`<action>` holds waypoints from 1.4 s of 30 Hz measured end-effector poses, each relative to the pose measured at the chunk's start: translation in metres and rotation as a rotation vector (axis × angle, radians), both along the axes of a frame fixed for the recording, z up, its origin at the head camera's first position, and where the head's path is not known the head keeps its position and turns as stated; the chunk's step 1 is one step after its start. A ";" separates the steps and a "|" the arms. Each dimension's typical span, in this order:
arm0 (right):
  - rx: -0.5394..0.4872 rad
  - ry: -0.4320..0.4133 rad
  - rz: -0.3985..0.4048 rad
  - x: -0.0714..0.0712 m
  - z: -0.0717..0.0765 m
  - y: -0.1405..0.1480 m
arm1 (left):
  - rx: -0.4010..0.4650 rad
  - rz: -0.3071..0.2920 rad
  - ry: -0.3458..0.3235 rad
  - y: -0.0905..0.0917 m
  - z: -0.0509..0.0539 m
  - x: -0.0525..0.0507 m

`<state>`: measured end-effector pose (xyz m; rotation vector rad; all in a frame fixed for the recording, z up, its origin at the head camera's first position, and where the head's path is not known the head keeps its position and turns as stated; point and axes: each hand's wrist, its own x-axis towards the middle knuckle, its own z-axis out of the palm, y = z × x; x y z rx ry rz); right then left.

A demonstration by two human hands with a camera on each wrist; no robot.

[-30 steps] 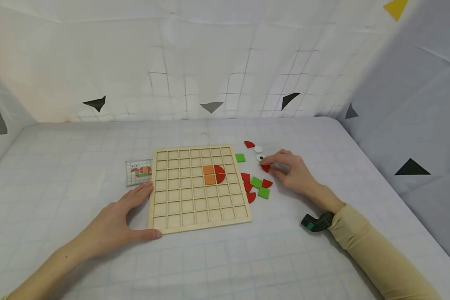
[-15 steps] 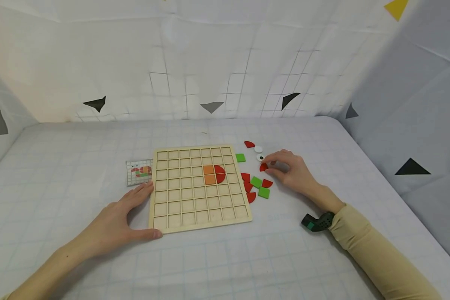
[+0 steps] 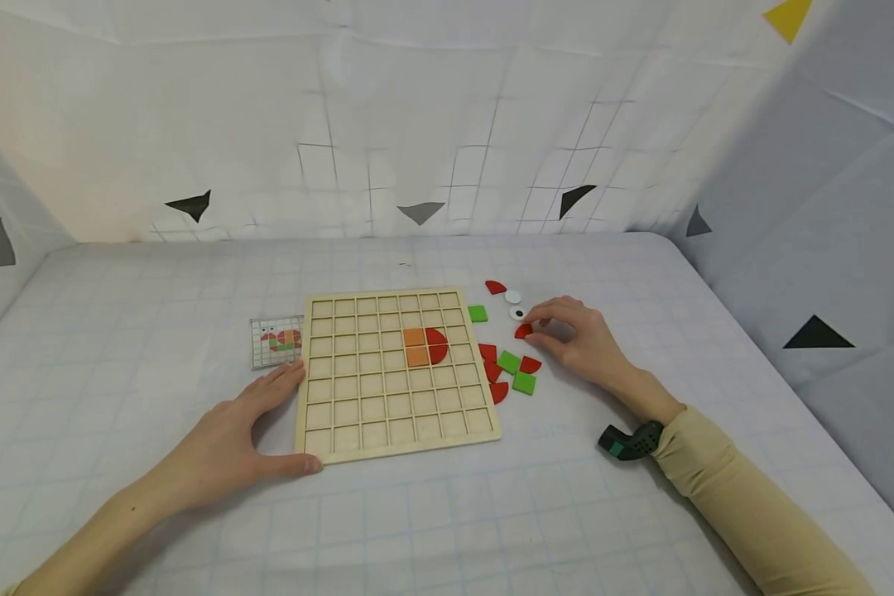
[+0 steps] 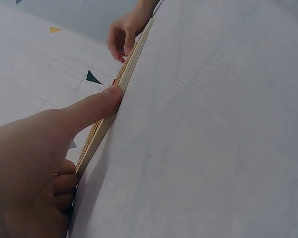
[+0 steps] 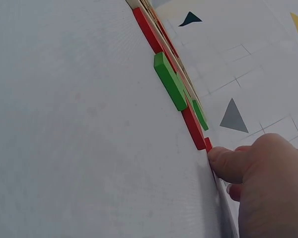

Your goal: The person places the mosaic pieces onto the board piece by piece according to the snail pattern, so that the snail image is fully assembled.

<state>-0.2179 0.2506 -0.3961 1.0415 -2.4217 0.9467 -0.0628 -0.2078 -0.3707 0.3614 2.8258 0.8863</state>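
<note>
Soft, diffuse light fills the head view, greyer on the right wall (image 3: pixel 812 232); a faint shadow lies beneath the left hand (image 3: pixel 219 451). Both wrist views look dimmer, slightly hazy.

The left hand (image 3: pixel 227 439) spreads its thumb wide from its extended fingers; the right hand (image 3: pixel 584 338) curls, thumb and index finger forming a pinch.
</note>
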 end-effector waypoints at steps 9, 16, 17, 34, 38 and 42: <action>0.002 -0.004 -0.008 -0.003 -0.004 0.002 | -0.009 0.000 0.004 0.000 0.000 0.000; 0.024 -0.044 -0.020 0.000 0.001 0.000 | -0.004 -0.003 0.008 0.000 0.000 0.000; 0.018 -0.058 -0.028 0.001 0.001 -0.001 | -0.003 -0.004 0.008 0.000 0.000 0.000; -0.075 -0.164 0.069 0.028 0.018 -0.082 | -0.002 -0.009 0.007 0.001 -0.001 -0.001; -0.070 -0.170 0.076 0.025 0.022 -0.102 | -0.001 -0.007 0.008 0.000 -0.001 0.000; -0.038 -0.225 0.067 0.019 0.030 -0.123 | 0.005 -0.004 0.011 0.000 0.000 0.000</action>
